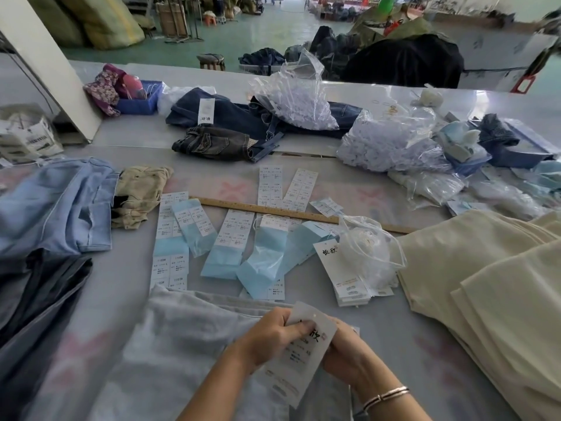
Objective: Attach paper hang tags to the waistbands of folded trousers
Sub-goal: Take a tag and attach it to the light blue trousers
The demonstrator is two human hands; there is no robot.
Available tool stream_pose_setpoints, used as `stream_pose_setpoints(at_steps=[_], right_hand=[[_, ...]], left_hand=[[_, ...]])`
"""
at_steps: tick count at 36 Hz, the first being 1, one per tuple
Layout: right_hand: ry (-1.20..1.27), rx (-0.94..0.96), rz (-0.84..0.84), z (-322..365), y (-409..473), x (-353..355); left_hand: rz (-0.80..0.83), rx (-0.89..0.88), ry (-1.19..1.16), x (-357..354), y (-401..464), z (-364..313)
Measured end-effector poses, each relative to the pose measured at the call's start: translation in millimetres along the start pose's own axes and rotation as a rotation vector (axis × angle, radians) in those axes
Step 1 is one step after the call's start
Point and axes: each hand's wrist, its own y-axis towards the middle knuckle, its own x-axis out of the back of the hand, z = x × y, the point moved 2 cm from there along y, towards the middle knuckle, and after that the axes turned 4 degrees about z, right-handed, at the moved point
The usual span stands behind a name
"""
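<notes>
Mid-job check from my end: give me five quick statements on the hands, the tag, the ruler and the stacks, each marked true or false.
1. Both hands, left hand and right hand, hold one white hang tag. True.
2. The tag is held over dark jeans. False: pale grey trousers lie under it.
3. A wooden ruler lies among the sticker sheets. True.
4. The cream trousers are stacked at the left. False: at the right.
5. The right wrist is bare. False: it wears a bracelet.
</notes>
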Motion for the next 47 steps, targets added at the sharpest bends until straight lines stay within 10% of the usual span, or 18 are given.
stream_pose_setpoints(at_steps=[12, 18, 32, 47], right_hand=[[0.042, 0.337, -0.240, 18.4, -5.5, 16.6], [-0.326, 0.332, -0.103, 10.0, -12.4, 0.2], [-0.108, 0.331, 0.028, -2.7, -24.6, -8.1], [-0.418, 0.321, -0.120, 4.6, -36.5, 1.1]], left_hand=[[-0.137, 0.079, 0.126, 12.2, -7.1, 11.3], [-0.213, 0.064, 0.233, 10.2, -7.8, 13.9], [-0.235, 0.018, 0.174, 4.0, -9.4, 11.2], [-0.268, 0.054, 0.324, 5.1, -7.3, 26.2]])
